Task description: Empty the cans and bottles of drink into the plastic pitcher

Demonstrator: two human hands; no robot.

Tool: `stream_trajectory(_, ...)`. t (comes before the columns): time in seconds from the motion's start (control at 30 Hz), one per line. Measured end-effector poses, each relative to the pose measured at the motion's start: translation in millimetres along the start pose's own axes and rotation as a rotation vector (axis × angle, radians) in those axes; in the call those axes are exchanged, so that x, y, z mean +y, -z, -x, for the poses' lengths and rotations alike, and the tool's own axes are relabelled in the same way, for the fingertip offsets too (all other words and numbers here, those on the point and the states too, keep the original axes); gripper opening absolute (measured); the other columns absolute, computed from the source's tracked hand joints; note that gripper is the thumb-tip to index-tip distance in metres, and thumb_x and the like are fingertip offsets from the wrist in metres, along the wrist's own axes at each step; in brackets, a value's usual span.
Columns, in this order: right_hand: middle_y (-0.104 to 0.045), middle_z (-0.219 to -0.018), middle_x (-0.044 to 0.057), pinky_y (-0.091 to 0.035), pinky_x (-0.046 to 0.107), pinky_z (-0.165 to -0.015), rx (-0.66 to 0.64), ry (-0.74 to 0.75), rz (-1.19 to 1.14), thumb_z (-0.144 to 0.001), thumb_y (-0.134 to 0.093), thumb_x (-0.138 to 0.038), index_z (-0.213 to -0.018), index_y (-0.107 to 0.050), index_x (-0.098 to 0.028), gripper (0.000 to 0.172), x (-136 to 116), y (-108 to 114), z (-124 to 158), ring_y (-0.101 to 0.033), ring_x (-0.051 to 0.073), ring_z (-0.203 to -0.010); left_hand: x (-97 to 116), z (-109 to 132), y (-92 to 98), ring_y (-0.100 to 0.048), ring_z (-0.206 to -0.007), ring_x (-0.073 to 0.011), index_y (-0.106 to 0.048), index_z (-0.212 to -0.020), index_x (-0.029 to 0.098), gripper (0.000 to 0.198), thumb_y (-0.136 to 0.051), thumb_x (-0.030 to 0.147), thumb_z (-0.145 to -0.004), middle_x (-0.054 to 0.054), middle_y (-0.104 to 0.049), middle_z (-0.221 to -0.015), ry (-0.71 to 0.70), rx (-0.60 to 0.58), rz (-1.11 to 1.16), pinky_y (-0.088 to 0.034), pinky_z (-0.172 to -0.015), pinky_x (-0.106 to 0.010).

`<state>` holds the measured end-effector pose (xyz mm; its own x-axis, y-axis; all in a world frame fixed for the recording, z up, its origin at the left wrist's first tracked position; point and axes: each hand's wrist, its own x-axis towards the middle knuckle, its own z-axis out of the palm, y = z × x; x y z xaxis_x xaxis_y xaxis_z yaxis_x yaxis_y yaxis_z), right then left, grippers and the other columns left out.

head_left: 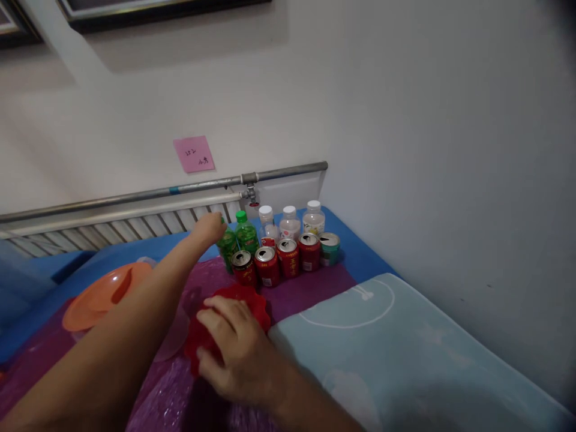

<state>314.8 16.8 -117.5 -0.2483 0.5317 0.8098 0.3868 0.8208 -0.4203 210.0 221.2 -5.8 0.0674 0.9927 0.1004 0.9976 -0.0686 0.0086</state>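
Observation:
My left hand (209, 228) reaches out to the left end of the back row, its fingers closed at the top of a green plastic bottle (227, 249). Beside that bottle stands a second green bottle (247, 235) with a green cap. Nearer to me, my right hand (238, 348) hovers over or touches a red scalloped dish (256, 306); its fingers are apart, curved and a little blurred. In front of the bottles runs a row of opened drink cans, several red ones (288, 259) and a teal can (330, 251) at the right end.
Clear white-capped bottles (290, 225) stand behind the cans. An orange basin (90, 294) lies to the left, partly behind my forearm. Purple plastic sheeting (310, 294) covers part of the blue surface (360, 240). A pale blue patterned cloth (405, 348) lies at right; a radiator (112, 238) and pipe line the wall.

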Motion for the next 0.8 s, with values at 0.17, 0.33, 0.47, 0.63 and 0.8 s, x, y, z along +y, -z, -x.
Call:
stream_trajectory(0.17,-0.063,-0.131,0.017,-0.052,0.043,-0.107,0.167,-0.16,-0.052,-0.089,-0.059,-0.018,-0.13,-0.055,-0.016,0.041,26,11,-2,-0.059,0.026,-0.126,1,13,3.8,-0.064,-0.116,-0.031,-0.048,-0.142,0.009,0.057,-0.062,0.032,-0.093,-0.021,-0.064,-0.129,0.038,0.069,0.096,-0.052,-0.099,-0.048)
stream_trajectory(0.33,-0.066,-0.123,0.011,-0.06,0.035,-0.087,0.303,-0.28,-0.124,-0.086,-0.06,-0.016,-0.124,-0.057,-0.022,0.038,48,8,-5,-0.069,0.02,-0.102,-4,88,18.0,-0.066,-0.113,-0.0263,-0.039,-0.151,0.015,0.061,-0.055,0.032,-0.095,-0.017,-0.06,-0.138,-0.053,0.258,0.212,-0.048,-0.103,-0.04)
stream_trajectory(0.47,-0.069,-0.11,0.009,-0.059,0.033,-0.081,0.331,-0.449,-0.206,-0.084,-0.061,-0.02,-0.116,-0.06,-0.02,0.032,42,12,-11,-0.07,0.019,-0.096,-34,182,-5.7,-0.067,-0.078,-0.0173,-0.066,-0.117,0.019,0.037,-0.053,0.044,-0.093,-0.004,-0.074,-0.095,-0.263,0.463,0.575,-0.052,-0.075,-0.028)
stream_trajectory(0.63,-0.071,-0.109,0.006,-0.057,0.033,-0.085,0.106,-0.495,-0.176,-0.083,-0.064,-0.025,-0.118,-0.062,-0.022,0.035,8,27,-8,-0.069,0.02,-0.098,-85,240,-71.3,-0.051,-0.054,-0.0116,-0.057,-0.072,0.021,0.039,-0.046,0.052,-0.093,0.005,-0.055,-0.059,-0.13,0.217,0.838,-0.039,-0.055,-0.023)
stream_trajectory(0.8,-0.073,-0.102,0.007,-0.057,0.032,-0.071,0.04,-0.665,0.002,-0.08,-0.062,-0.028,-0.112,-0.065,-0.02,0.034,14,19,19,-0.071,0.021,-0.085,-109,218,-103.0,-0.044,-0.057,-0.0129,-0.045,-0.064,0.022,0.048,-0.039,0.063,-0.087,0.004,-0.045,-0.058,-0.035,0.077,0.937,-0.035,-0.057,-0.026)
